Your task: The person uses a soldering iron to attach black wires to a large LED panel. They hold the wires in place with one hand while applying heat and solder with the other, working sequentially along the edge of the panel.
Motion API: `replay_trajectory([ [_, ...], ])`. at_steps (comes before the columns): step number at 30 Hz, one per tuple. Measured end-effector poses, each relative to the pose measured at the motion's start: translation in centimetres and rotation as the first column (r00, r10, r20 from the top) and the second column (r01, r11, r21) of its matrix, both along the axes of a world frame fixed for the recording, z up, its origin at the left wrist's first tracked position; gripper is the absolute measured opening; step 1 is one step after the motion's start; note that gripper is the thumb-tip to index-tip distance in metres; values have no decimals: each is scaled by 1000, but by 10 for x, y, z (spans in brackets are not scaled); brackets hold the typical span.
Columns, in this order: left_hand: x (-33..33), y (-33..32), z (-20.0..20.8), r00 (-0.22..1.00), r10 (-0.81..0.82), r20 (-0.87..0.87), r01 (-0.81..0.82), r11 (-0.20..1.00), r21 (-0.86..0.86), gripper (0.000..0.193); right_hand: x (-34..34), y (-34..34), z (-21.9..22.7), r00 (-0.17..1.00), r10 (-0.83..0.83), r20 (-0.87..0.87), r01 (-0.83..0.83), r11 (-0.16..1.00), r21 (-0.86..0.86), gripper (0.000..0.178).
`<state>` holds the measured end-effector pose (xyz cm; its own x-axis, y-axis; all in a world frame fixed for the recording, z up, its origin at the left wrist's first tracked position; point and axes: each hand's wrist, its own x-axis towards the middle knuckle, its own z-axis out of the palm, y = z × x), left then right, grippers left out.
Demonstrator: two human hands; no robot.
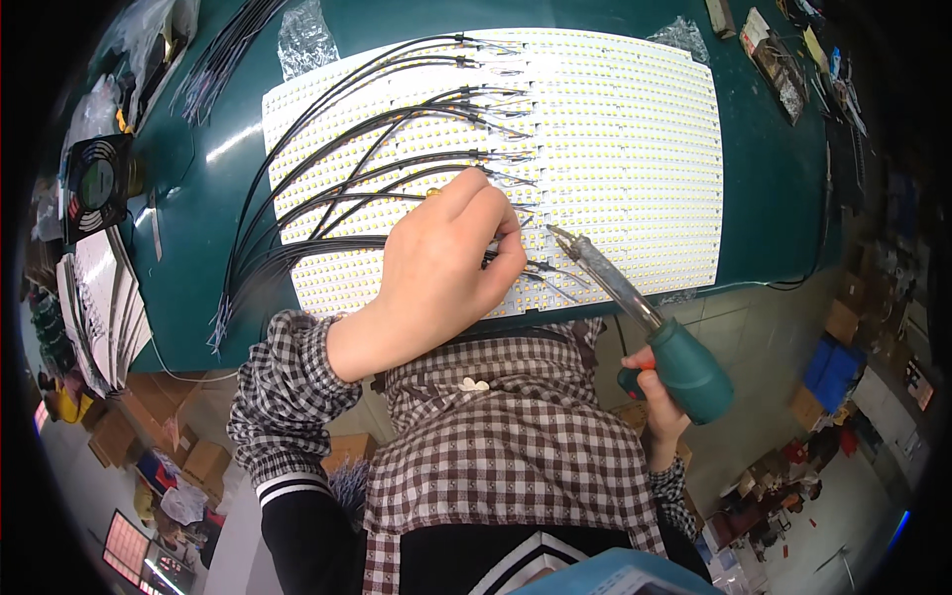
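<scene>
A wide white panel of LED strips point(635, 149), dotted with rows of small yellowish chips, lies on the green table. Black cables point(327, 193) run across its left half, their thin stripped leads ending along the middle seam. My left hand point(446, 253) is closed in a pinch over the lower middle of the panel, on a black cable whose dark end shows between thumb and fingers. In my right hand point(662, 402) is a green-handled soldering iron point(694, 372), gripped from below. Its metal tip points up and left, just right of my left fingertips, close to the seam.
A bundle of loose wires point(233, 55) lies at the far left of the table point(198, 278). A black cooling fan point(97, 186) stands at the left edge, above a stack of white panels point(104, 307). At the far right rests a worn block point(775, 64). Cardboard boxes point(208, 466) stand on the floor.
</scene>
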<state>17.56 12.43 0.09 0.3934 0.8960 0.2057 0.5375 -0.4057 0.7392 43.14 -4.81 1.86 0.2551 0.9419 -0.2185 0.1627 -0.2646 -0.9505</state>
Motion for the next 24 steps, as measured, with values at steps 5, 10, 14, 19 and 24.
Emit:
replay_trajectory([
  [5,0,0,0,1000,1,9,-1,1000,1,17,-2,1,-2,997,7,74,-6,1000,-14,27],
  [10,0,0,-1,1000,2,7,-2,1000,15,17,-5,2,0,997,-7,81,8,1000,-20,28],
  [14,0,-1,-1,1000,3,13,-4,1000,10,18,-4,2,-2,994,11,106,-9,1000,-19,28],
  [19,-1,0,-3,1000,-1,10,1,1000,20,18,-5,2,-1,996,7,87,-4,999,-36,29],
  [24,1,0,-1,1000,-1,9,0,1000,24,18,-5,3,0,994,12,108,-7,999,-40,29],
])
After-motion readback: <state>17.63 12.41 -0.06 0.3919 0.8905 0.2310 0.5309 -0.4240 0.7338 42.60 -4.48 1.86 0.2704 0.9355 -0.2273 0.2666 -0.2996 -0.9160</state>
